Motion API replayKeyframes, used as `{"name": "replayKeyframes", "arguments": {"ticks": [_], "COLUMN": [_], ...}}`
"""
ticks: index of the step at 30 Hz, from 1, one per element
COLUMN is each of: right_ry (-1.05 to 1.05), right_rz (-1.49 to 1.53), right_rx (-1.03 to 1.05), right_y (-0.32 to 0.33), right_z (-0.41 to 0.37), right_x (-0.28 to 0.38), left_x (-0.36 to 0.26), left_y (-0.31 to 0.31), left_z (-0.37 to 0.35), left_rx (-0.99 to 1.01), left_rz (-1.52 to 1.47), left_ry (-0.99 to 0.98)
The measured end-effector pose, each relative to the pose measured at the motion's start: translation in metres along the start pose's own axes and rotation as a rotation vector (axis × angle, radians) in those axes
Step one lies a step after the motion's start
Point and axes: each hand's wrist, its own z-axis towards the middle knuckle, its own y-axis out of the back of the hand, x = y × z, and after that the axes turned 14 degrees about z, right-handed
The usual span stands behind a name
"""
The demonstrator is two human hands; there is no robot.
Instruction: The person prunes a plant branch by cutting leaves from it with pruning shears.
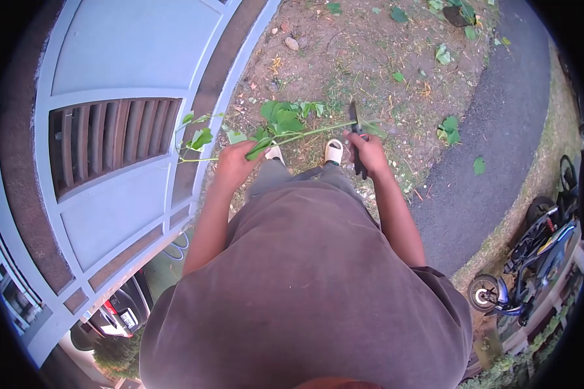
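My left hand (238,162) is closed around green leafy vine stems (313,132) in front of my body. Leaves (282,118) hang beyond the fist, and more shoots stick out to its left, towards the wall. In my right hand (372,155) is a pair of dark pruning shears (353,115), blades pointing away from me and black handles showing below the fingers. The right end of the long stem meets the blades. Part of the handles is hidden by my fingers.
A pale blue wall with a slatted vent (117,142) rises at the left. Cut leaves (449,129) lie scattered over the dirt and a paved path (493,123). Parked motorbikes (532,246) stand at the right. A dark car (120,308) is at the lower left.
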Motion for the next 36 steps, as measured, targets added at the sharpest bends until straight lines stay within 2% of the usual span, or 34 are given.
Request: {"name": "replayKeyframes", "arguments": {"ticks": [2, 3, 4, 5, 6, 7, 9, 10, 12, 13, 15, 17, 19, 22, 23, 24, 26, 28, 29, 31, 32, 34, 36], "right_ry": [-0.052, -0.049, 0.018, 0.082, 0.135, 0.136, 0.158, 0.225, 0.274, 0.321, 0.374, 0.226, 0.295, 0.232, 0.243, 0.276, 0.302, 0.083, 0.137, 0.260, 0.258, 0.185, 0.190], "right_rz": [0.195, 0.185, 0.267, 0.350, 0.176, 0.175, -0.493, -0.723, -0.767, -0.806, -0.816, -0.945, -0.887, -0.185, -0.206, -0.203, -0.203, -0.710, -0.878, -0.828, -0.835, -0.610, -0.511], "right_rx": [-0.012, 0.004, -0.017, -0.038, -0.019, 0.000, 0.147, 0.172, 0.169, 0.174, 0.167, 0.164, 0.111, -0.043, -0.016, 0.051, 0.123, 0.326, 0.345, 0.334, 0.328, 0.237, 0.222], "right_y": [0.008, 0.012, 0.016, 0.020, 0.021, 0.017, 0.010, 0.004, -0.020, -0.032, -0.049, -0.055, -0.049, -0.012, 0.001, 0.016, 0.016, -0.002, -0.022, -0.044, -0.049, -0.059, -0.054], "right_z": [0.001, 0.009, 0.016, 0.019, 0.017, 0.017, 0.006, 0.002, -0.012, -0.017, -0.023, -0.022, -0.022, 0.012, 0.020, 0.024, 0.021, -0.012, -0.030, -0.040, -0.038, -0.029, -0.019], "right_x": [0.004, 0.004, -0.004, -0.011, -0.013, -0.016, -0.013, -0.014, -0.002, 0.006, 0.023, 0.034, 0.022, -0.007, -0.016, -0.024, -0.025, -0.010, 0.002, 0.009, 0.013, 0.020, 0.020], "left_x": [-0.004, -0.002, 0.001, 0.004, 0.005, 0.007, -0.001, -0.007, -0.016, -0.018, -0.024, -0.021, -0.011, 0.005, 0.013, 0.013, 0.019, 0.009, -0.001, -0.021, -0.025, -0.035, -0.054], "left_y": [-0.001, -0.002, -0.002, -0.005, -0.007, -0.009, -0.008, -0.010, -0.018, -0.021, -0.020, -0.025, -0.024, -0.029, -0.031, -0.025, -0.041, -0.044, -0.045, -0.052, -0.054, -0.062, -0.047], "left_z": [-0.003, 0.001, 0.000, -0.003, -0.002, 0.001, 0.008, 0.010, 0.011, 0.010, 0.005, -0.001, -0.003, -0.010, -0.011, -0.011, -0.005, 0.002, 0.006, 0.009, 0.009, 0.007, -0.002], "left_rx": [0.013, 0.024, 0.040, 0.031, -0.012, -0.056, -0.024, 0.047, 0.151, 0.138, 0.236, 0.246, 0.249, 0.109, 0.027, 0.077, 0.052, 0.144, 0.147, 0.163, 0.262, 0.298, 0.373], "left_rz": [-0.032, -0.089, -0.146, -0.142, -0.223, -0.304, -0.288, -0.300, -0.348, -0.353, -0.166, -0.278, -0.313, -0.470, -0.578, -0.647, -0.650, -0.691, -0.696, -0.840, -0.806, -0.830, -0.921], "left_ry": [0.039, 0.156, 0.276, 0.293, 0.329, 0.360, 0.406, 0.379, 0.297, 0.299, 0.206, 0.247, 0.316, 0.392, 0.393, 0.398, 0.415, 0.409, 0.396, 0.232, 0.203, 0.251, 0.331]}}
